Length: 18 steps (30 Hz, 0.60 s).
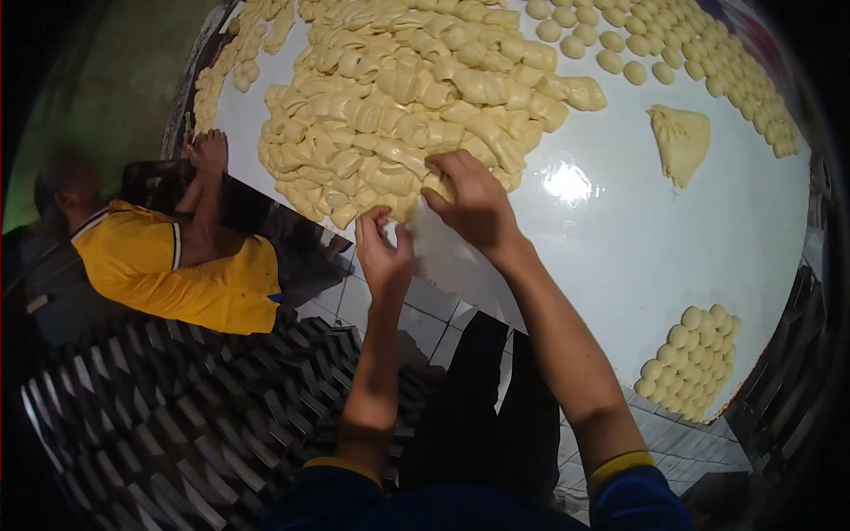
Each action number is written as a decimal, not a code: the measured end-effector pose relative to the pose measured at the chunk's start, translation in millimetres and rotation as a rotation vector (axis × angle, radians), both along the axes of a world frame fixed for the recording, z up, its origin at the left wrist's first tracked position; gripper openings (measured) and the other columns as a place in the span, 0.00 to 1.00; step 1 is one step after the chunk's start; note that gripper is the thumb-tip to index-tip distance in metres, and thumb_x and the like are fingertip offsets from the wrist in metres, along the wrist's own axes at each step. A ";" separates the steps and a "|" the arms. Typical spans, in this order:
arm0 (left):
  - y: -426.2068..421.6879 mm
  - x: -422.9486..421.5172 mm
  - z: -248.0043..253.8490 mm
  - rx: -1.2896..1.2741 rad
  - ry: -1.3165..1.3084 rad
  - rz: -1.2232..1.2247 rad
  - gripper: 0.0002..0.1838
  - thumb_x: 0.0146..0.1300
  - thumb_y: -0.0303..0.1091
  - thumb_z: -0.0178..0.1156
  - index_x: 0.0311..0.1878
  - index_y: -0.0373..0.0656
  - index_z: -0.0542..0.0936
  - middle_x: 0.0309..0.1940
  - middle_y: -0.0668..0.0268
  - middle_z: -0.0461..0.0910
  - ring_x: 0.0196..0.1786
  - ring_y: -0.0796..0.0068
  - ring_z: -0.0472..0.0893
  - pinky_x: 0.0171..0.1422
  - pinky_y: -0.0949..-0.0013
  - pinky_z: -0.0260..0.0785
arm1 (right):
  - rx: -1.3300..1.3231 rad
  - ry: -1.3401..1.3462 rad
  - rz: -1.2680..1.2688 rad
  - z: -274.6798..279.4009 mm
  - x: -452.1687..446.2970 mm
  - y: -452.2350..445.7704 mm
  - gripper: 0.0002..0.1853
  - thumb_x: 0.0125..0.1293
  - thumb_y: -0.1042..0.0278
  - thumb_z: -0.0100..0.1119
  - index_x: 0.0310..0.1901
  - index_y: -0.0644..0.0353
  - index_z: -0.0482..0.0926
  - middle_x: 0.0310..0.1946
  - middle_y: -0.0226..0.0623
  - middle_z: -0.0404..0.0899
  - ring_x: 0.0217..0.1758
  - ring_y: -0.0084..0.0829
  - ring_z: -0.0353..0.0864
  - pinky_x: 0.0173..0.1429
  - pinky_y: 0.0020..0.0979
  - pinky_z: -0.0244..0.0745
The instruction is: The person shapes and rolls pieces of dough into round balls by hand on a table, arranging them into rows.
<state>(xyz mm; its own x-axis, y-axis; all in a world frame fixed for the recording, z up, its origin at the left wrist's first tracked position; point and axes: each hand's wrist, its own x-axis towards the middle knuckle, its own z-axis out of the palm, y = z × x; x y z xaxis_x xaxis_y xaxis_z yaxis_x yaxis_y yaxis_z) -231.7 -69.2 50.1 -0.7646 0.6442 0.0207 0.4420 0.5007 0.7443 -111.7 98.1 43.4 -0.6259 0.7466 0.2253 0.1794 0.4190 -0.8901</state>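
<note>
Left grip [384, 261] gapes slightly; right grip [478, 205] curls.

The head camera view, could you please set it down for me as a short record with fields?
Surface: white, shiny table
Dough pile: large heap of pale, folded strips
Left hand: at the pile's near edge, thumb and fingers apart
Right hand: fingers on dough at that edge; grip unclear
Dough balls: cluster at the near right corner, more along the far right
Single folded piece: apart, right of the pile
Co-worker: yellow shirt, left side
</note>
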 end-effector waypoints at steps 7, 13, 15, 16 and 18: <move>62.9 -90.2 7.8 0.030 0.625 -0.251 0.24 0.70 0.23 0.66 0.70 0.44 0.86 0.66 0.55 0.86 0.70 0.43 0.81 0.79 0.47 0.72 | 0.238 -0.225 0.025 6.3 -57.6 5.9 0.22 0.71 0.55 0.79 0.60 0.57 0.88 0.53 0.43 0.86 0.58 0.51 0.88 0.63 0.50 0.88; 87.4 -136.1 21.4 -0.178 0.543 -0.521 0.19 0.71 0.26 0.66 0.64 0.47 0.90 0.61 0.60 0.87 0.64 0.46 0.82 0.72 0.47 0.76 | 0.379 -0.438 0.031 8.5 -95.4 15.4 0.19 0.73 0.51 0.77 0.54 0.56 0.91 0.53 0.40 0.88 0.56 0.45 0.92 0.53 0.49 0.93; 88.4 -139.8 21.7 -0.171 0.516 -0.515 0.18 0.71 0.26 0.67 0.62 0.46 0.90 0.59 0.59 0.87 0.63 0.46 0.82 0.71 0.48 0.77 | 0.395 -0.456 0.015 9.2 -106.4 15.8 0.18 0.74 0.51 0.76 0.52 0.57 0.92 0.51 0.40 0.89 0.54 0.44 0.93 0.51 0.49 0.94; 89.1 -140.8 21.2 -0.162 0.488 -0.513 0.17 0.71 0.26 0.67 0.61 0.45 0.90 0.58 0.57 0.86 0.62 0.45 0.82 0.70 0.48 0.78 | 0.407 -0.492 0.019 8.9 -111.7 17.1 0.17 0.73 0.52 0.76 0.51 0.57 0.92 0.49 0.41 0.90 0.52 0.46 0.94 0.51 0.49 0.94; 89.8 -140.6 19.8 -0.145 0.481 -0.504 0.16 0.71 0.26 0.67 0.60 0.44 0.90 0.57 0.57 0.86 0.62 0.45 0.82 0.70 0.48 0.78 | 0.420 -0.529 0.017 9.1 -111.6 21.0 0.16 0.73 0.53 0.75 0.50 0.58 0.92 0.47 0.42 0.90 0.50 0.47 0.94 0.51 0.49 0.94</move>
